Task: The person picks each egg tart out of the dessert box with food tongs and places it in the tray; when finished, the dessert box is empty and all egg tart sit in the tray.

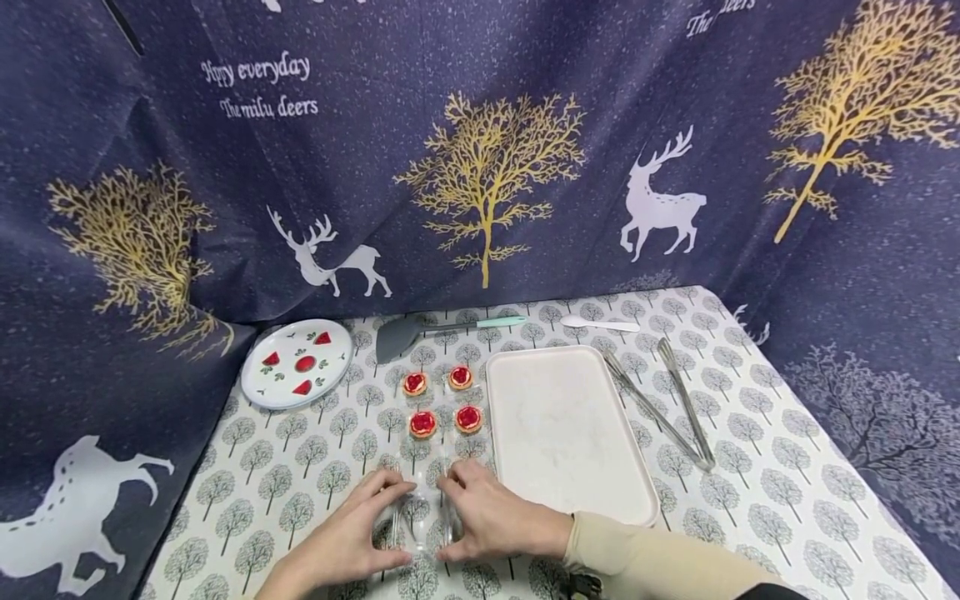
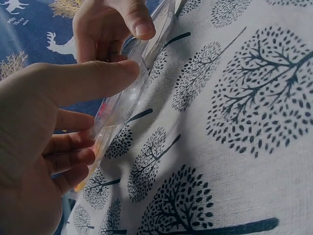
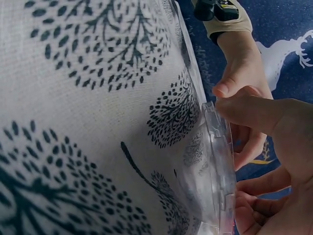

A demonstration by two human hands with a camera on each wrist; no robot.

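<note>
Four red-topped tarts, one of them a tart point(image 1: 423, 424), sit in a clear plastic box point(image 1: 441, 407) at the middle of the table. The box's clear lid point(image 1: 420, 521) extends toward the front edge, between both hands. My left hand point(image 1: 356, 525) grips its left side, with fingers at the far part and thumb near the front corner. On the opposite side my right hand point(image 1: 491, 517) holds the lid in the same way. In the left wrist view the left thumb point(image 2: 105, 78) lies over the plastic. The right wrist view shows the notched lid rim point(image 3: 220, 166) beside the right fingers.
A white rectangular tray point(image 1: 562, 425) lies just right of the box, and metal tongs point(image 1: 675, 408) lie beyond it. Behind are a grey spatula point(image 1: 401, 337) and a white utensil point(image 1: 600, 323). A patterned plate point(image 1: 288, 387) is at back left.
</note>
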